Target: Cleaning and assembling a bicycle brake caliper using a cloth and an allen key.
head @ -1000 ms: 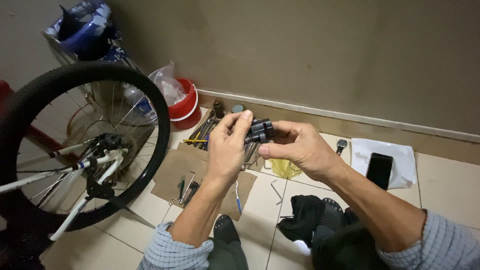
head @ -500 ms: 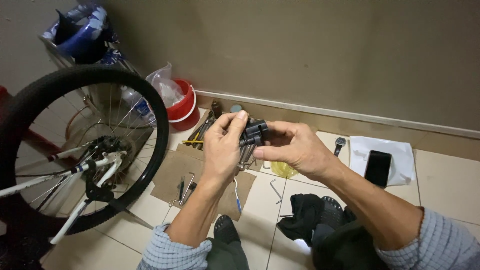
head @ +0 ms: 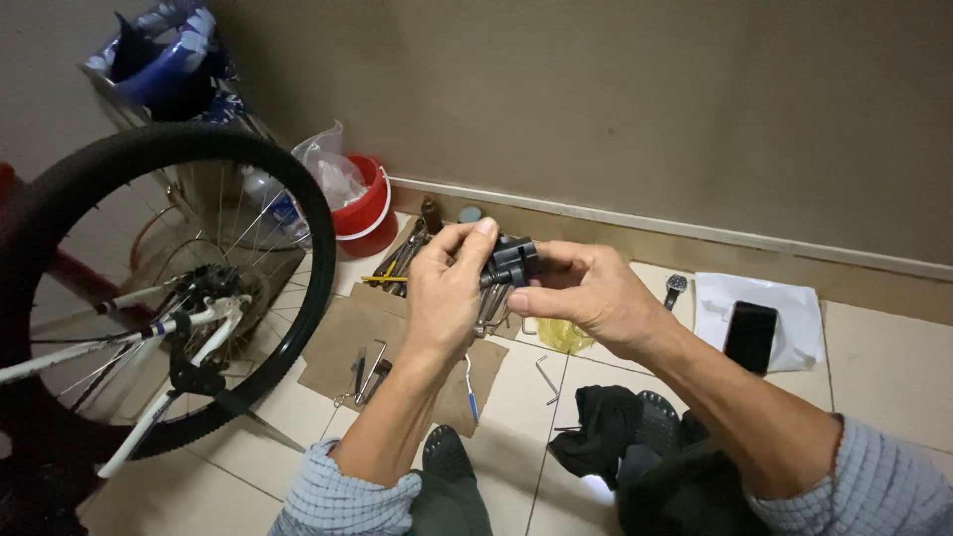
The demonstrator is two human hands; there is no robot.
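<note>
Folding multi-tool [head: 508, 264], dark grey/black, is held up mid-scene in front of the person, above the floor tiles, w/ metal keys hanging out of its underside. Left hand [head: 447, 288] grips its left end, thumb & forefinger pinched on top. Right hand [head: 586, 298] clasps the right end, thumb pressed along the near side. Both hands closed on the tool, neither free.

Vs a sec ago: the tool & hands sit in nearly the same spot, only a touch lower and more over the cardboard. The left fingers have shifted on the tool's top edge, so I'd judge the person is still working a key out of the set, not yet using it on anything.

Outward: under the hands lies a flat cardboard sheet [head: 392, 342] w/ small tools on it. A loose hex key [head: 547, 377] lies on the tile just right of it. Far left of the hands, a red bucket [head: 365, 213] w/ a clear plastic bag stands by the wall. Left side: bike wheel [head: 149, 288], black tyre, spokes & white frame tubes. Right: black phone [head: 750, 335] on a white sheet, w/ a wristwatch [head: 676, 287] just left of it. Near, between the forearms: a dark cloth heap [head: 606, 437].
</note>
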